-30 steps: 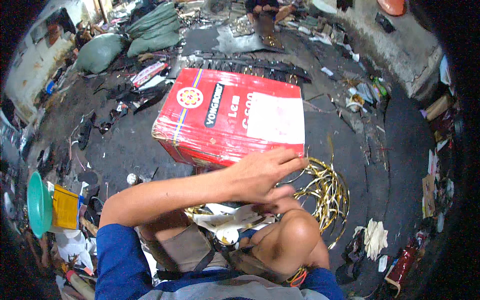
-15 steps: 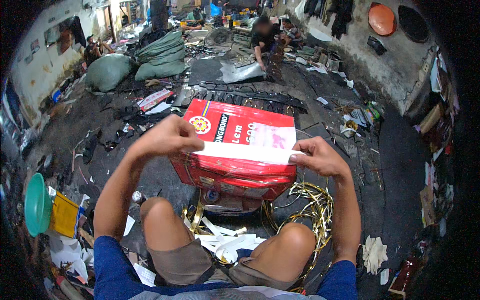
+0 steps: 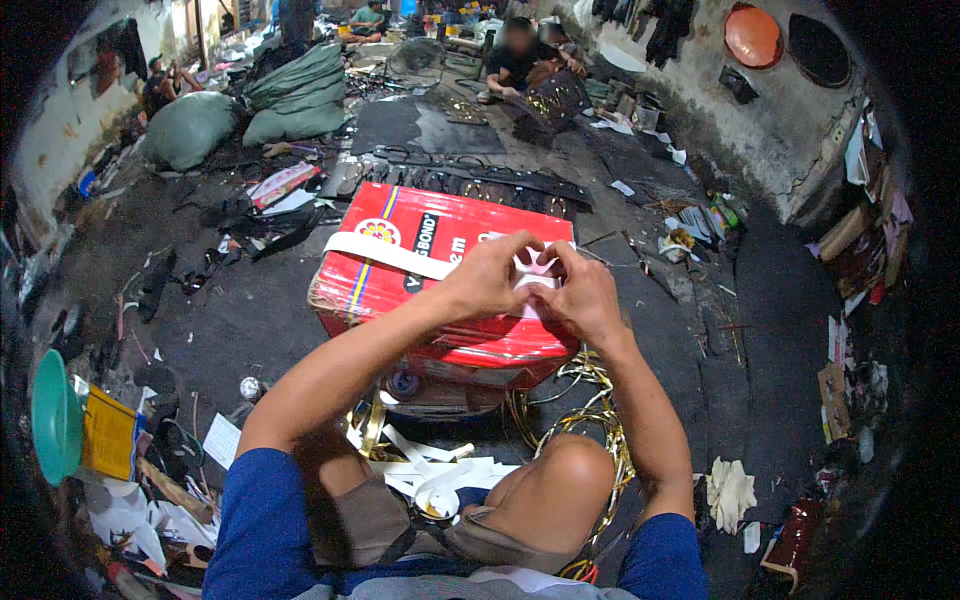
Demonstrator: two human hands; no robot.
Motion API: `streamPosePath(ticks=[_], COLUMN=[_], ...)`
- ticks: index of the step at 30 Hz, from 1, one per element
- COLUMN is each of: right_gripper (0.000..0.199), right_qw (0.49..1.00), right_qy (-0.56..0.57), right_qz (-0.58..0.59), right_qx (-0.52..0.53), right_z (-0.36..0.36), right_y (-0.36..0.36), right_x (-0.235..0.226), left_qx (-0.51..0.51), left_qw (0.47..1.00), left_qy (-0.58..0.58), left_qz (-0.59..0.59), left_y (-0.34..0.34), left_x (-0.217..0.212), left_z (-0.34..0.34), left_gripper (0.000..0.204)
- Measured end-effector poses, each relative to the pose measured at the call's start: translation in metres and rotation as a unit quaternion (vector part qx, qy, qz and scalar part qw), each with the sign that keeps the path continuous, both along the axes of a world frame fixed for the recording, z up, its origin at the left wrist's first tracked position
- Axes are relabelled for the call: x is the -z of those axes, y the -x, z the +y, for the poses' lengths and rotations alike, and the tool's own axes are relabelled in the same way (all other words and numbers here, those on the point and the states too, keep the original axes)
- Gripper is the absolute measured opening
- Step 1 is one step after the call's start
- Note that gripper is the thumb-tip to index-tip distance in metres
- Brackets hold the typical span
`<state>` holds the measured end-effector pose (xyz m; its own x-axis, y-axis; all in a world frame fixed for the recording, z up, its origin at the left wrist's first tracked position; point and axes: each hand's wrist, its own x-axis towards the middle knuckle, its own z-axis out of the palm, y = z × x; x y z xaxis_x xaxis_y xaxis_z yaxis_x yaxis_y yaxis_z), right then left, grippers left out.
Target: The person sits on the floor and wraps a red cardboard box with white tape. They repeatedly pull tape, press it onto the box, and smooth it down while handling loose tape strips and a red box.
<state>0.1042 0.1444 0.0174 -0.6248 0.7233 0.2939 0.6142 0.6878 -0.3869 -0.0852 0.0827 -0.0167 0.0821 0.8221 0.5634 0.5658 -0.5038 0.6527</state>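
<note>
A red rectangular tin box (image 3: 400, 290) with a yellow flower mark stands on the dark floor in front of my knees. A white strip (image 3: 375, 252) lies across its top from the left edge toward my hands. My left hand (image 3: 490, 278) and my right hand (image 3: 580, 292) meet over the right half of the box top, fingers pinched together on the end of the white strip and a small pale piece (image 3: 535, 270) between them. Below the box lie gold metallic strips (image 3: 590, 415) and loose white strip offcuts (image 3: 430, 475).
A green bowl (image 3: 55, 415) and a yellow can (image 3: 110, 432) sit at the left. Green sacks (image 3: 290, 95) lie at the back left. Other people (image 3: 525, 55) sit working at the back. A white rag (image 3: 730, 492) lies at the right, with scrap scattered around.
The head has tilted so the box sits lower and nearer. My hands moved from the box's opposite edges to meet over its right top, now pinching the white strip.
</note>
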Motion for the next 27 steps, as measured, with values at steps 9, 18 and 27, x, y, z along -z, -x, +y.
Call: streamPosePath(ticks=[9, 18, 27], right_gripper=[0.021, 0.016, 0.022], right_qw=[0.988, 0.972, 0.986], right_qy=[-0.119, -0.196, -0.077], right_qz=[0.065, -0.002, 0.087], right_qx=[-0.072, -0.130, -0.122], right_z=[-0.005, -0.005, 0.011], right_y=[-0.037, -0.048, -0.047], right_x=[0.005, 0.006, 0.024], left_qx=[-0.069, 0.002, -0.056], left_qw=[0.997, 1.000, 0.998], left_qy=[0.018, -0.011, 0.035], left_qz=[-0.018, 0.021, -0.007], left_y=[-0.024, -0.022, -0.023], left_x=[0.015, 0.019, 0.015], left_z=[-0.002, 0.002, 0.000], left_gripper=[0.022, 0.013, 0.015])
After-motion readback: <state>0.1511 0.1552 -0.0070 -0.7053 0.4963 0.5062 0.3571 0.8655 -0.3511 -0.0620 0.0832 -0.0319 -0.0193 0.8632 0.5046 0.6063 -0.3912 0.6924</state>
